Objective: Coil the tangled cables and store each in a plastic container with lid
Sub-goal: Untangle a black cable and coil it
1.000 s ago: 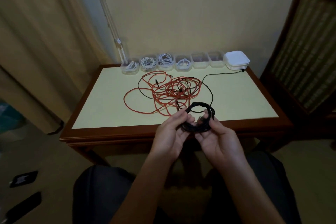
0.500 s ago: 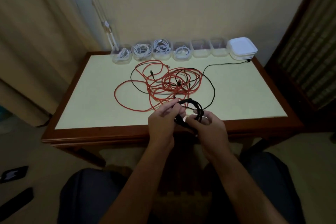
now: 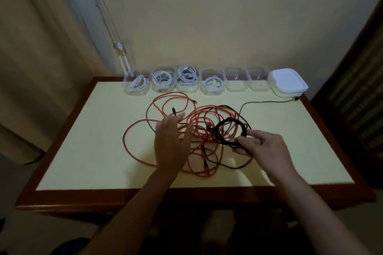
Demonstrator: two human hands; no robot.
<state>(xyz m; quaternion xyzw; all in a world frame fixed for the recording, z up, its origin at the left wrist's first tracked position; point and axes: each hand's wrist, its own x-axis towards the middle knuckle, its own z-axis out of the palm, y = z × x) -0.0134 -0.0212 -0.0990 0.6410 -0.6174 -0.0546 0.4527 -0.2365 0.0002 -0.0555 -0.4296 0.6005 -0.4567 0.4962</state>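
Observation:
A tangle of red cable [image 3: 145, 156] sprawls over the middle of the table, mixed with a loose black cable [image 3: 261, 102] that runs off to the back right. My right hand [image 3: 263, 149] pinches a black coil [image 3: 230, 128] and holds it just above the red tangle. My left hand [image 3: 172, 143] hovers over the tangle's left part with fingers spread and holds nothing. Several clear plastic containers [image 3: 236, 80] line the back edge; those on the left hold white coiled cables [image 3: 162, 79], the two on the right look empty.
A stack of white lids [image 3: 288, 82] sits at the back right corner. The table [image 3: 83, 151] has a pale top and a dark wooden rim. A curtain hangs at the left and a chair stands at the right.
Both hands have moved forward from the near edge over the table. My left hand let go of the black coil and opened; my right hand carries the coil alone.

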